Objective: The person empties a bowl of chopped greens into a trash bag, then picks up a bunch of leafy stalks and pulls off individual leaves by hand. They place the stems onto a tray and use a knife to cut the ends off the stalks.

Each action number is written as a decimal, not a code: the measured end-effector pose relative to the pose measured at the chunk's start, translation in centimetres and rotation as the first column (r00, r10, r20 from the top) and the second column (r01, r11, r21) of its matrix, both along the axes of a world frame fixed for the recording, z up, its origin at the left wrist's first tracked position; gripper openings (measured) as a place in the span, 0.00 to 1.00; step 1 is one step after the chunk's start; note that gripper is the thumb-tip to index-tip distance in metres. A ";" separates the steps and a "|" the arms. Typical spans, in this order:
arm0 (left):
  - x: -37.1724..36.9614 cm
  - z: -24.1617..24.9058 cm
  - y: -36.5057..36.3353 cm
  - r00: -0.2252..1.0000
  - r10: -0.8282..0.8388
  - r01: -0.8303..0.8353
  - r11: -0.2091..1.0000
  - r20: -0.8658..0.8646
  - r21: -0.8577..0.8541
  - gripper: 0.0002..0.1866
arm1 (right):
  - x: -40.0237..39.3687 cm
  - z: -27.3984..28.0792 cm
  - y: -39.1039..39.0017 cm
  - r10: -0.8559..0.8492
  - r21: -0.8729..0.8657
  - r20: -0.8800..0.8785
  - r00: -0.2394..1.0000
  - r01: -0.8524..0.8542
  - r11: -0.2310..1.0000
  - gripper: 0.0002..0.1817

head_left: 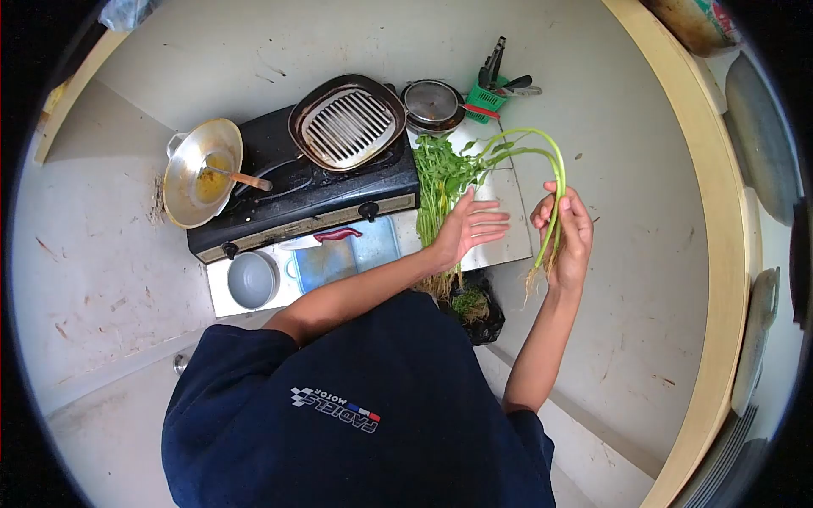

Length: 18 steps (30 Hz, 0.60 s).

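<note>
**Green stalks point(558, 157), limp and light, arched from the right hand point(569, 241)**

White tiled counter point(501, 233) underneath, with a dark stove point(305, 223) on top. Just to the right of the stove, a thick bunch of greens point(436, 182), likely soft and springy, with more weight as a mass.

Next in size, the held stalks: up from the right hand at the counter's right side, then over in a curve, with leafy tips point(477, 159) beside the bunch. Probably light and pliant, but apt to crease or snap if pinched at the bend. Best taken low, just above the roots point(532, 278), in a loose ring of fingers. Possibly slippery if damp; no telling from this view. Tips likely to tear or bruise, so best left alone.

Left hand point(461, 233) spread wide, without any hold, close beside the bunch. Right hand curled narrow around the lower stalks.

Smallest, the roots: thin, trailing, fragile, poor as a handle.
</note>
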<state>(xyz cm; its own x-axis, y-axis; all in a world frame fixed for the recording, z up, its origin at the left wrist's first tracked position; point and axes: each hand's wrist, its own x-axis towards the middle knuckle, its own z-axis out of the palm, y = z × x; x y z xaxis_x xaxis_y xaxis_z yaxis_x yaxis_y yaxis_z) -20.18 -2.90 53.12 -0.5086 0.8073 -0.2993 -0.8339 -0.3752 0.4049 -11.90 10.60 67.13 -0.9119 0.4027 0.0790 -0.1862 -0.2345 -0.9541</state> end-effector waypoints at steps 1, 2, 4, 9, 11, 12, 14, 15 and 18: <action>-0.5 1.2 0.0 0.997 0.016 -0.021 0.997 0.071 0.070 0.41 | 0.4 -0.6 -0.1 0.030 0.013 0.027 0.999 -0.030 0.999 0.17; -1.0 2.4 -0.2 0.993 0.057 -0.067 0.993 0.106 0.094 0.40 | 1.0 -1.5 -0.1 0.060 0.025 0.055 0.997 -0.061 0.998 0.17; -2.3 4.1 -0.4 0.974 0.133 -0.159 0.978 0.182 0.138 0.37 | 2.1 -3.5 0.1 0.136 0.036 0.100 0.986 -0.140 0.990 0.16; -6.1 4.1 -1.2 0.949 0.285 -0.295 0.954 0.132 0.060 0.25 | 6.1 -9.2 0.1 0.285 0.129 0.379 0.880 -0.355 0.926 0.14; -6.3 4.4 -1.9 0.947 0.313 -0.310 0.950 -0.078 0.049 0.22 | 7.4 -10.8 -0.3 0.285 0.141 0.450 0.846 -0.383 0.913 0.13; -6.4 4.5 -2.4 0.949 0.293 -0.286 0.955 -0.113 0.079 0.23 | 7.9 -11.3 -0.9 0.269 0.141 0.487 0.831 -0.379 0.915 0.13; -6.1 5.2 -3.2 0.923 0.254 -0.246 0.967 -0.290 0.066 0.25 | 8.7 -12.4 -1.7 0.252 0.105 0.523 0.814 -0.355 0.929 0.14; -5.7 5.5 -3.5 0.898 0.232 -0.227 0.972 -0.374 0.058 0.26 | 8.9 -13.1 -2.1 0.248 0.081 0.511 0.823 -0.334 0.939 0.14; -4.2 6.0 -3.8 0.864 0.223 -0.202 0.975 -0.451 0.094 0.28 | 9.3 -14.7 -2.7 0.238 0.058 0.492 0.837 -0.305 0.951 0.13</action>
